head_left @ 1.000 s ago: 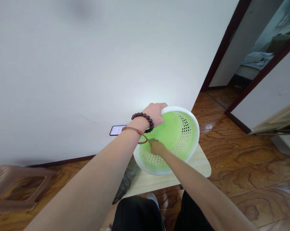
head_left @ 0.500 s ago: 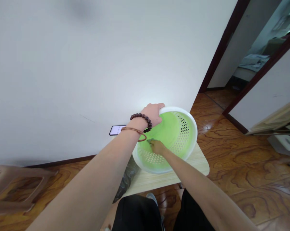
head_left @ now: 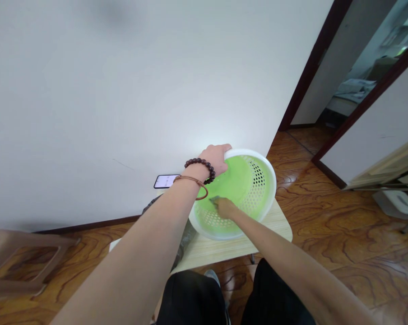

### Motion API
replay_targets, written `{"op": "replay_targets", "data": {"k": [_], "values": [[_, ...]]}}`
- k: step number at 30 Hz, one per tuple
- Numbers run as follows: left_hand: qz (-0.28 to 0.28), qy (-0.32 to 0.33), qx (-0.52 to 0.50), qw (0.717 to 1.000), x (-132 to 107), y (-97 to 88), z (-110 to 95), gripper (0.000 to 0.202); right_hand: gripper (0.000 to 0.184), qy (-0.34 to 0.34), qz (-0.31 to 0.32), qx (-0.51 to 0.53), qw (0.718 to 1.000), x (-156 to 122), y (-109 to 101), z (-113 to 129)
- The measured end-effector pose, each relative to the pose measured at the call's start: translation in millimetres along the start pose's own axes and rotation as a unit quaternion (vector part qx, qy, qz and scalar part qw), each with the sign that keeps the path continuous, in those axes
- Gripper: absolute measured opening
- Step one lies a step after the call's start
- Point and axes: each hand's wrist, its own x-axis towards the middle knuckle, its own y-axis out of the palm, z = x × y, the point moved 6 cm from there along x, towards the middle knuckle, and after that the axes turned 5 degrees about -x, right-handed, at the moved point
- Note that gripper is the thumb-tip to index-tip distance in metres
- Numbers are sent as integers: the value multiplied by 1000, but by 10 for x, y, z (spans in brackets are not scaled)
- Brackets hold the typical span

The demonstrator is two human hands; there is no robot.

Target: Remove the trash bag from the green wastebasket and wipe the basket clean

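A round green colander (head_left: 244, 185) with a white rim and perforated walls stands tilted on a small light wooden table (head_left: 254, 234). My left hand (head_left: 217, 159), with a dark bead bracelet and a thin cord at the wrist, grips the colander's far rim. My right hand (head_left: 224, 207) is inside the bowl, fingers closed on a small grey-green pad (head_left: 214, 198) pressed against the green inner wall.
A phone (head_left: 166, 181) with a lit screen lies at the table's back left by the white wall. A dark crumpled bag (head_left: 185, 237) sits under my left arm. A brown plastic stool (head_left: 24, 262) stands at the left. Wooden floor and a doorway (head_left: 356, 81) lie to the right.
My right hand with the pad has shifted slightly up and right along the inner wall. The view has moved a little; my left hand keeps its grip on the rim.
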Motion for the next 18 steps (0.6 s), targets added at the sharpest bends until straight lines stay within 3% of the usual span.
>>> {"op": "replay_targets", "data": {"k": [3,5,7,9,11,13,15,18], "values": [[-4,-2,5,1000,-3,-1,6,40,42,-44,-89,139,985,12,1,425],[-5,-4,5,1000,-4,3,26,40,41,-68,-103,147,981,-64,11,460],[-7,-5,7,1000,-7,8,44,40,39,-79,-62,73,992,-173,41,277],[-10,-5,7,1000,-13,17,50,39,41,-45,-24,-25,998,-270,26,-76],[-11,-5,4,1000,-20,29,45,38,40,13,-22,-84,996,-318,-59,-423],[-9,-7,5,1000,-29,37,34,39,39,52,-34,-97,993,-306,-131,-588],[-9,-12,7,1000,-39,31,27,40,39,58,-32,-84,994,-246,-115,-516],[-14,-20,8,1000,-50,5,31,40,38,26,-15,-28,999,-138,37,-107]]}}
